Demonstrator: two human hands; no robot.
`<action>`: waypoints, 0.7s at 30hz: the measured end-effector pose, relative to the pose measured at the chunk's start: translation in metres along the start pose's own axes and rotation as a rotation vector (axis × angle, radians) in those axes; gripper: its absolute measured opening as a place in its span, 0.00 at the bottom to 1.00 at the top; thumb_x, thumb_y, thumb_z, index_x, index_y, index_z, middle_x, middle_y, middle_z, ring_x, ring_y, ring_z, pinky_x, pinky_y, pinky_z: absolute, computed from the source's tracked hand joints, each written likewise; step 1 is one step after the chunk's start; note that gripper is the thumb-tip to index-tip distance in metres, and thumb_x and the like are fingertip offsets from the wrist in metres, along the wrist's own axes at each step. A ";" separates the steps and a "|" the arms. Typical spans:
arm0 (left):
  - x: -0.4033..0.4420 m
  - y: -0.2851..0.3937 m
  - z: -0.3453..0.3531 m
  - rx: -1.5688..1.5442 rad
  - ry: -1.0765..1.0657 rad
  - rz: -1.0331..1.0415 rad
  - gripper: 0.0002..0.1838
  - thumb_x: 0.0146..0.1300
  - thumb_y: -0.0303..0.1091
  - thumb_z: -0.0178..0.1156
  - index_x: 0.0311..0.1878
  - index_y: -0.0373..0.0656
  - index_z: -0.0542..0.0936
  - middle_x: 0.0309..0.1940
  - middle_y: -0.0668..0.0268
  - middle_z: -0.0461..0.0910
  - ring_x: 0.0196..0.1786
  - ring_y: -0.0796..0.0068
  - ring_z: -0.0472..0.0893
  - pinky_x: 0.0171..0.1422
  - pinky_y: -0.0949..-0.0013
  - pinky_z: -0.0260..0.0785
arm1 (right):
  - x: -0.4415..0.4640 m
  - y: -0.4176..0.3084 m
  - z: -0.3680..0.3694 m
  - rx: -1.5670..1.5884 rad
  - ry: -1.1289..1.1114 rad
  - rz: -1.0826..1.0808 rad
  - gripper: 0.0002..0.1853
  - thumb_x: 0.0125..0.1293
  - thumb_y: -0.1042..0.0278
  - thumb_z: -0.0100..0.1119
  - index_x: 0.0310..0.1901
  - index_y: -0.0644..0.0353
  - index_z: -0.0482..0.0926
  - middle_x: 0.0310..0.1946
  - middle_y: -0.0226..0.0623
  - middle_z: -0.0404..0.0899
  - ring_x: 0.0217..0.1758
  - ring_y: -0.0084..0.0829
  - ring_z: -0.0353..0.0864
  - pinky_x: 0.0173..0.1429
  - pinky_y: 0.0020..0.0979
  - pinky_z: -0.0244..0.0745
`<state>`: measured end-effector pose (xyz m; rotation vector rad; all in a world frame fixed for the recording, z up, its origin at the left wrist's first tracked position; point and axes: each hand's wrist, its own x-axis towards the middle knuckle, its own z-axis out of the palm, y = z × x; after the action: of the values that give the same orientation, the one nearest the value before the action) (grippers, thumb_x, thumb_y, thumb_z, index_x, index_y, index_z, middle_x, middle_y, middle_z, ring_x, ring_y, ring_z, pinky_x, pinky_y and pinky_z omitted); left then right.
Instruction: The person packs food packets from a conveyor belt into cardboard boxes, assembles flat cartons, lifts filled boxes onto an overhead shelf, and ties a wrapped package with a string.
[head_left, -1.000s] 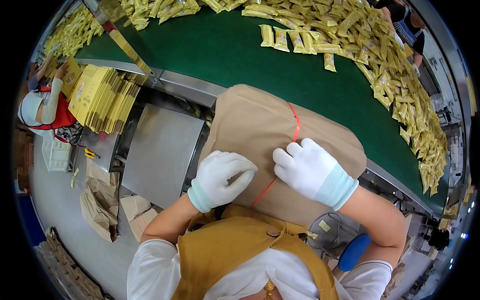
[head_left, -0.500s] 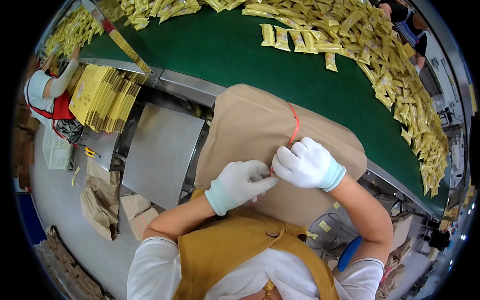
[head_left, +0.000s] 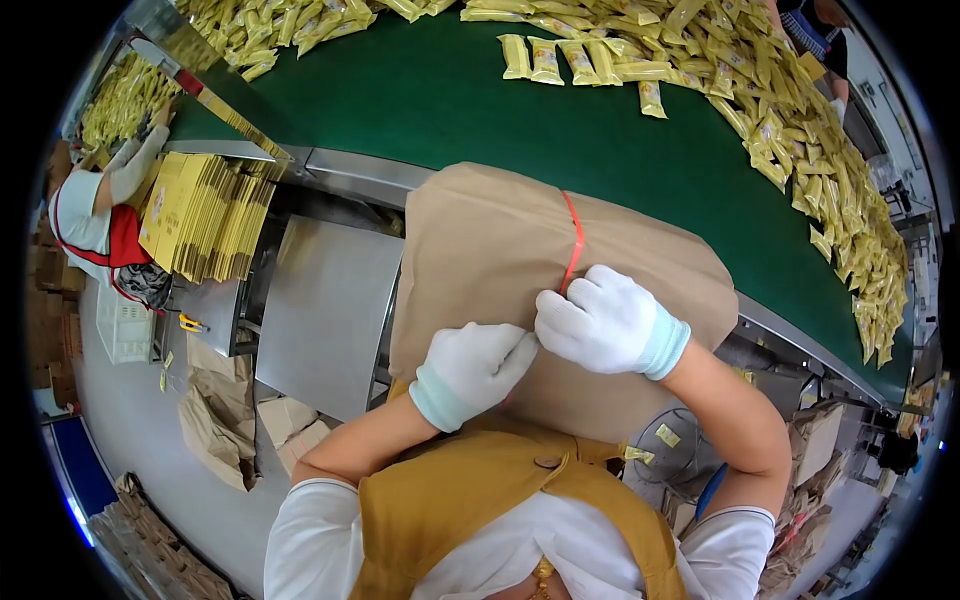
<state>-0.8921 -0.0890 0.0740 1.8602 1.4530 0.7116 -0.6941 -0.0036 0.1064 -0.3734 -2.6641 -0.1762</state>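
A large brown paper bundle (head_left: 480,235) lies in front of me, partly over the edge of the green belt. A thin red string (head_left: 573,240) crosses its top and runs down to my hands. My right hand (head_left: 600,318), in a white knit glove, is closed on the string at the middle of the bundle. Against it is my left hand (head_left: 475,365), also gloved in white, its fingers pinched together on the string. The string between the two hands is hidden by the fingers.
The green conveyor belt (head_left: 400,110) carries heaps of yellow packets (head_left: 760,120). At left, a person (head_left: 95,215) reaches toward packets beside stacked yellow cartons (head_left: 195,215). A metal table (head_left: 325,310) stands left of the bundle. Crumpled brown paper (head_left: 220,410) lies on the floor.
My left fingers have closed tighter, with the thumb drawn in. My right hand has shifted slightly left along with the string. The view has turned a little.
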 end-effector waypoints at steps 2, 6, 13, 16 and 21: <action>-0.002 -0.005 0.002 0.227 0.078 0.163 0.11 0.68 0.35 0.61 0.29 0.44 0.82 0.22 0.61 0.83 0.21 0.61 0.82 0.28 0.65 0.74 | 0.000 0.004 -0.002 -0.011 -0.090 -0.078 0.06 0.50 0.65 0.60 0.23 0.48 0.71 0.26 0.29 0.63 0.27 0.30 0.66 0.29 0.30 0.63; -0.008 -0.014 -0.009 0.174 0.101 0.070 0.13 0.68 0.35 0.61 0.25 0.45 0.79 0.18 0.62 0.81 0.21 0.60 0.82 0.28 0.63 0.74 | 0.000 0.008 -0.026 0.096 -0.262 -0.083 0.05 0.51 0.63 0.60 0.26 0.49 0.73 0.26 0.30 0.65 0.31 0.32 0.69 0.35 0.34 0.66; -0.041 -0.040 -0.030 -0.364 0.251 -0.202 0.13 0.75 0.27 0.52 0.34 0.34 0.82 0.21 0.65 0.81 0.23 0.81 0.80 0.28 0.76 0.72 | -0.042 0.014 -0.067 0.758 0.166 0.693 0.09 0.68 0.76 0.60 0.31 0.62 0.71 0.33 0.40 0.73 0.34 0.36 0.71 0.40 0.35 0.67; -0.041 -0.069 -0.039 -0.306 0.512 -0.160 0.11 0.77 0.29 0.51 0.45 0.34 0.82 0.30 0.64 0.84 0.31 0.78 0.82 0.38 0.73 0.76 | -0.047 -0.007 -0.087 1.179 0.738 0.974 0.07 0.71 0.74 0.58 0.35 0.58 0.71 0.32 0.31 0.71 0.33 0.28 0.69 0.35 0.29 0.66; -0.012 -0.121 -0.049 -0.375 0.513 -0.290 0.19 0.78 0.39 0.52 0.63 0.35 0.77 0.51 0.53 0.84 0.54 0.66 0.84 0.60 0.63 0.75 | -0.125 -0.021 -0.220 1.270 1.472 0.199 0.18 0.69 0.81 0.54 0.26 0.54 0.58 0.27 0.28 0.55 0.35 0.26 0.55 0.45 0.30 0.61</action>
<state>-1.0059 -0.0726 0.0111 1.1975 1.7093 1.2739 -0.5021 -0.0926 0.2463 0.0039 -0.9079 0.8953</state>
